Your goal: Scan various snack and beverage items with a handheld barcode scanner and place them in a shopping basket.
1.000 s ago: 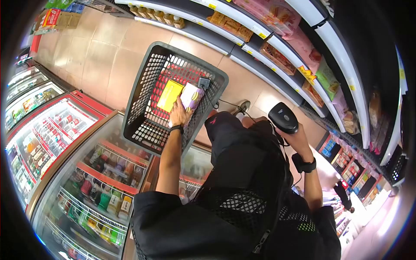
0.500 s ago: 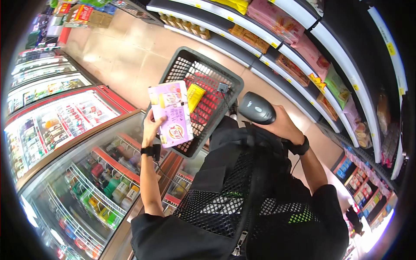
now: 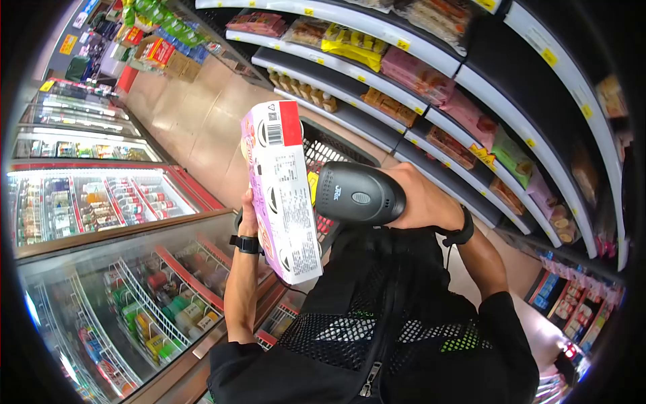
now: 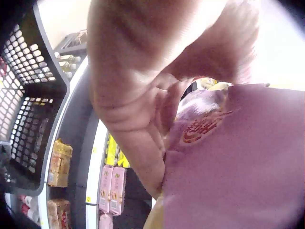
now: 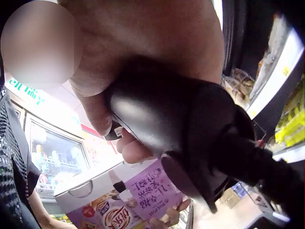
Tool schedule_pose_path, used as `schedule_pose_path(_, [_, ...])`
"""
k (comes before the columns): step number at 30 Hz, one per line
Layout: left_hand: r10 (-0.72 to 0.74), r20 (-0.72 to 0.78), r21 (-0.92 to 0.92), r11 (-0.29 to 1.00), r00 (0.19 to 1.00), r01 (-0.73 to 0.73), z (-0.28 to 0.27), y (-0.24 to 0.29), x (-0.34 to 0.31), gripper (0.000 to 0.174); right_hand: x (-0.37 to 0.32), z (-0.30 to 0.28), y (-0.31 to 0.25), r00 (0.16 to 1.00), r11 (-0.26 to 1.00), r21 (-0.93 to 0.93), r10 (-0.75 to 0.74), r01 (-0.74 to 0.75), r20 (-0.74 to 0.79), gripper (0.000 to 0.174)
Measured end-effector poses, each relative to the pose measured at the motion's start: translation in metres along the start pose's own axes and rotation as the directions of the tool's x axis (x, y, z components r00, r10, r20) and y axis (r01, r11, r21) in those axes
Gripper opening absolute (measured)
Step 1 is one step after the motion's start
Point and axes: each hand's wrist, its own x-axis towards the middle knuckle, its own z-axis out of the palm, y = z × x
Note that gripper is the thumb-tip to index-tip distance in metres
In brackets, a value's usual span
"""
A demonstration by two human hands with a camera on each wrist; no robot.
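Observation:
My left hand (image 3: pixel 248 214) grips a purple and white carton (image 3: pixel 289 209) by its left side. The carton stands on edge, its white printed side up, with a barcode (image 3: pixel 274 132) near the far end. In the left wrist view the thumb and fingers (image 4: pixel 138 129) close round its purple face. My right hand (image 3: pixel 431 195) holds a black handheld barcode scanner (image 3: pixel 356 194) by its handle, its head beside the carton's right edge. The right wrist view shows the scanner (image 5: pixel 157 114) over the carton (image 5: pixel 128 200). Below lies a dark shopping basket (image 4: pixel 59 86), partly hidden, with a yellow package (image 3: pixel 313 185) inside.
Glass-topped chest freezers (image 3: pixel 121 316) with bottles and drinks run along the left. Shelves (image 3: pixel 363 94) of packaged food curve along the far side and right. Tiled floor (image 3: pixel 195 111) shows between them. Cardboard boxes (image 3: pixel 182 66) stand at the far left.
My left hand has lifted the carton from the basket and turned it from its purple face to its white barcode side. The scanner has moved left, up to the carton.

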Motion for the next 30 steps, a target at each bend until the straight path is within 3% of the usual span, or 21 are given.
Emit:
schedule_pose_path(1, [-0.048,0.097,0.058,0.997,0.994,0.042,0.003,0.001,0.003,0.098,-0.006,-0.003,-0.001,1.0,1.0,-0.022,0.018,-0.018,-0.017,0.045])
schedule_pose_path(6, [-0.172,0.274,0.048,0.985,0.946,0.165,0.042,-0.007,0.025,0.096,-0.041,-0.016,-0.013,0.986,0.998,-0.054,0.01,-0.019,-0.168,0.051])
schedule_pose_path(9, [-0.284,0.28,0.08,0.959,0.917,0.272,0.056,-0.018,0.038,0.094,-0.072,-0.028,-0.026,0.95,0.988,-0.157,-0.041,-0.008,-0.31,0.056])
schedule_pose_path(11, [-0.348,0.283,0.294,0.918,0.894,0.265,0.074,-0.023,0.046,0.1,-0.096,-0.033,-0.035,0.912,0.974,-0.225,-0.112,0.022,-0.394,0.059])
schedule_pose_path(12, [-0.343,0.305,0.243,0.93,0.888,0.276,0.094,-0.024,0.045,0.089,-0.108,-0.034,-0.037,0.913,0.974,-0.226,-0.091,-0.001,-0.397,0.062])
schedule_pose_path(17, [-0.483,0.341,0.354,0.861,0.806,0.366,0.129,-0.049,0.055,0.087,-0.177,-0.032,-0.041,0.841,0.962,-0.271,-0.112,-0.043,-0.53,0.061])
schedule_pose_path(19, [-0.426,0.321,0.428,0.862,0.846,0.272,0.155,-0.061,0.049,0.086,-0.212,-0.034,-0.033,0.848,0.964,-0.237,-0.023,-0.121,-0.529,0.059])
schedule_pose_path(21, [-0.44,0.257,0.421,0.853,0.86,0.31,0.18,-0.079,0.038,0.084,-0.256,-0.037,-0.045,0.829,0.932,-0.301,-0.002,-0.201,-0.559,0.056])
schedule_pose_path(23, [-0.377,0.366,0.486,0.857,0.851,0.171,0.21,-0.095,0.036,0.084,-0.31,-0.038,-0.05,0.789,0.945,-0.256,0.002,-0.202,-0.614,0.057])
schedule_pose_path(25, [-0.33,0.408,0.562,0.825,0.852,0.05,0.281,-0.102,0.013,0.086,-0.375,-0.038,-0.039,0.766,0.976,-0.035,0.147,-0.216,-0.626,0.055])
schedule_pose_path(27, [-0.229,0.421,0.589,0.805,0.878,-0.072,0.342,-0.106,-0.009,0.086,-0.439,-0.033,-0.035,0.691,0.939,0.189,0.339,-0.286,-0.638,0.05])
schedule_pose_path(29, [-0.112,0.489,0.704,0.636,0.865,-0.315,0.397,-0.103,-0.031,0.089,-0.497,-0.024,-0.015,0.622,0.896,0.26,0.438,-0.36,-0.65,0.042])
schedule_pose_path(30, [-0.145,0.522,0.753,0.541,0.841,-0.374,0.453,-0.097,-0.06,0.091,-0.52,-0.023,-0.015,0.609,0.876,0.262,0.473,-0.405,-0.637,0.039])
